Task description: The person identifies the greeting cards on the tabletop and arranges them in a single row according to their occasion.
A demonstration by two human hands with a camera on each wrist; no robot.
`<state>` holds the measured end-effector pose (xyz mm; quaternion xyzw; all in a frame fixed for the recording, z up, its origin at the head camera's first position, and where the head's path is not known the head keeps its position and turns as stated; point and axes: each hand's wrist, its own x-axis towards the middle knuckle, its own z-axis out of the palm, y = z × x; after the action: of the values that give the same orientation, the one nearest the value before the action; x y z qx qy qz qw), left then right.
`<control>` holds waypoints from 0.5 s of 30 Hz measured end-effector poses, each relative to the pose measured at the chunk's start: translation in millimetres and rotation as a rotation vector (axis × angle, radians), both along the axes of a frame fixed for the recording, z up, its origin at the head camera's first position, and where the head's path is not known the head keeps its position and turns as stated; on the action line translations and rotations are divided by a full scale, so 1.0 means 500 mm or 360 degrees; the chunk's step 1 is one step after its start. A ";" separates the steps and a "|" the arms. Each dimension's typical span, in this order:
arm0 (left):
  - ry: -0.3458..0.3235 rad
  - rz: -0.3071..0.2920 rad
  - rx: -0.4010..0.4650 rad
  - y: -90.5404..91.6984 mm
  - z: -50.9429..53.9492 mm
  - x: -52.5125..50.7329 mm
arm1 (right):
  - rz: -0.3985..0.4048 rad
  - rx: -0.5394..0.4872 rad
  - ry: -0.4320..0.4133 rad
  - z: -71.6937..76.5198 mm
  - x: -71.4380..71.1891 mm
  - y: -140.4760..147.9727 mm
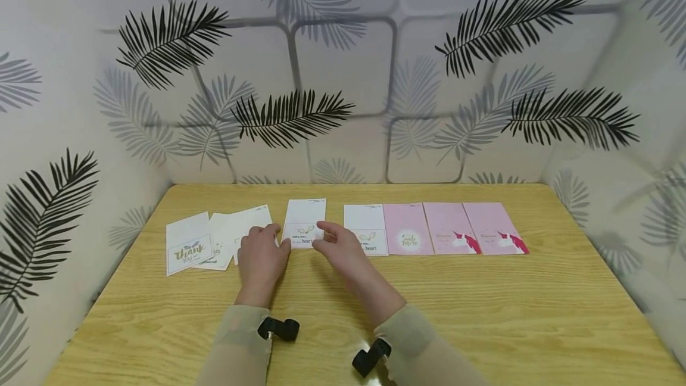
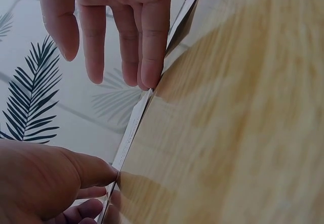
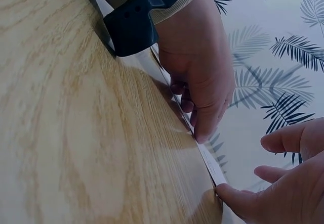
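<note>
A white folded-look card (image 1: 305,212) with gold wings and "heart" lettering lies on the wooden table between both hands. At its lower left edge is the thumb of my left hand (image 1: 262,261); this hand also covers part of a white card (image 1: 254,218). My right hand (image 1: 345,252) has thumb and index finger spread at the card's right edge. In the left wrist view, the left hand (image 2: 45,181) rests its thumb at a card edge, while the right hand's (image 2: 121,27) fingers extend loosely. The right wrist view shows the right hand's (image 3: 283,188) thumb touching a card edge.
Left of the hands lie a "Thank You" card (image 1: 190,243) and a partly covered white card (image 1: 218,249). To the right, a row holds another wings card (image 1: 367,216), a pink "Smile More" card (image 1: 409,219) and two pink unicorn cards (image 1: 447,216). A leaf-patterned wall stands behind.
</note>
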<state>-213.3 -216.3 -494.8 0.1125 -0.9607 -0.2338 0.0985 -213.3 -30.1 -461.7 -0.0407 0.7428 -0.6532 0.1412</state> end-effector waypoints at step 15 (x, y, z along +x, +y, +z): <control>0.0005 0.0008 -0.0002 0.002 0.004 0.004 | -0.0034 -0.0134 -0.0073 0.000 -0.002 0.002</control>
<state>-211.4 -215.1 -492.7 0.1144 -0.9605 -0.2330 0.1005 -214.4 -29.3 -461.5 -0.0238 0.7117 -0.6860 0.1494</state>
